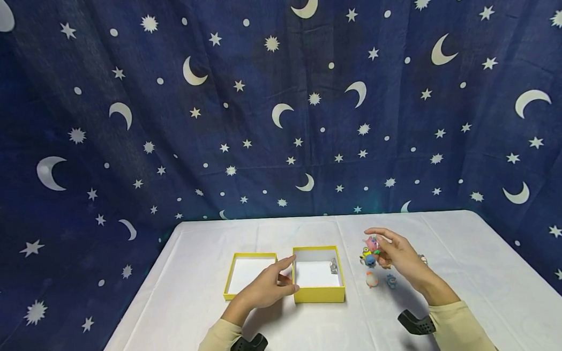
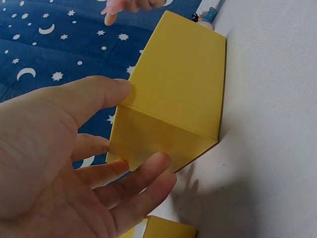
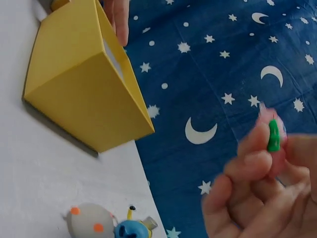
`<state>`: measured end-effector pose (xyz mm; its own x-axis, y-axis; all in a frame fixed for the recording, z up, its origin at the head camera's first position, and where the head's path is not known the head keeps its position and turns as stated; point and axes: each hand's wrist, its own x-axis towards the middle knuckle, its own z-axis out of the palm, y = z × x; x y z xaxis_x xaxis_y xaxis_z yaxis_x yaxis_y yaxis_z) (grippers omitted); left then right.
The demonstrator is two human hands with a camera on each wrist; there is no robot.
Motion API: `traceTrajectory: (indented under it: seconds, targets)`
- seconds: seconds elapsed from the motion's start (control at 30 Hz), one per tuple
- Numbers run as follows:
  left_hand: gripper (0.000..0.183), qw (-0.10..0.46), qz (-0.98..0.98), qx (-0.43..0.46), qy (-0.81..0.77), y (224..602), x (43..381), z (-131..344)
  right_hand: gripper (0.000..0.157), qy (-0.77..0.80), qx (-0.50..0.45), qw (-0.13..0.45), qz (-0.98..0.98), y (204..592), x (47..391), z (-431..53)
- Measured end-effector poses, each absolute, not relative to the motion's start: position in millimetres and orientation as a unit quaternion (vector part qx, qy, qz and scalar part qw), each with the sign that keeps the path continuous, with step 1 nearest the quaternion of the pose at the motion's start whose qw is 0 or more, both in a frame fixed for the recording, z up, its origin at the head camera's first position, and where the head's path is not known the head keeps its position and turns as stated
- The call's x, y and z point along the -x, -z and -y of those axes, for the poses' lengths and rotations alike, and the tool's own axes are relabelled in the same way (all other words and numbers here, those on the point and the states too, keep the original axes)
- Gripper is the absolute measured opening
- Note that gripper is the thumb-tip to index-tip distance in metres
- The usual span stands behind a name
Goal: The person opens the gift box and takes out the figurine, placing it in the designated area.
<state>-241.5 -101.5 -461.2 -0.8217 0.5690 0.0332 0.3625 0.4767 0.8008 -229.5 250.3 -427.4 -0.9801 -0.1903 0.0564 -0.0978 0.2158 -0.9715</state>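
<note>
My left hand [image 1: 268,284] rests at the left side of an open yellow box [image 1: 319,295] with a white inside. In the left wrist view its thumb lies at the box's top edge and its fingers, loosely extended, are by the side wall. A small grey figurine [image 1: 333,267] is in the box, against the right wall. My right hand [image 1: 404,260], raised over a group of toys right of the box, pinches a pink figurine [image 1: 371,243] with a green part [image 3: 274,135] between thumb and fingers. Those fingers partly hide it.
A shallow yellow-rimmed lid [image 1: 250,274] lies left of the box. Below the right hand are several toys, including a blue figurine [image 1: 370,261], a pale orange-spotted one [image 1: 371,280] and a smaller blue one [image 1: 391,280]. A starry curtain [image 1: 276,90] hangs behind the white-covered table [image 1: 207,239].
</note>
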Motion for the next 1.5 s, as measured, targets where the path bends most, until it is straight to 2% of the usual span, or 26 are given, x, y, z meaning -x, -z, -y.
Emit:
traceTrajectory:
  seconds: [0.17,0.4,0.7,0.97,1.27,1.5]
  targets:
    - [0.077,0.120,-0.850,-0.276,-0.432,461.1,241.3,101.3,0.040,0.604,0.122,0.060,-0.785,428.1,229.3,-253.5]
    - [0.076,0.122,-0.851,-0.278,-0.428,462.8,242.0,100.5,0.031,0.604,0.123,0.047,-0.786,431.0,228.5,-258.5]
    - [0.077,0.122,-0.852,-0.282,-0.425,461.7,245.0,100.1,0.049,0.583,0.140,0.053,-0.799,424.7,228.4,-265.4]
    - [0.078,0.124,-0.846,-0.281,-0.435,461.6,248.3,101.3,0.034,0.593,0.240,0.042,-0.767,422.4,228.6,-277.8]
    - [0.079,0.119,-0.851,-0.277,-0.430,461.8,247.9,101.7,0.036,0.516,0.183,-0.002,-0.837,418.7,226.3,-292.7]
    - [0.078,0.121,-0.850,-0.275,-0.433,460.8,246.6,102.3,0.035,0.432,0.143,-0.006,-0.890,420.1,224.5,-305.1]
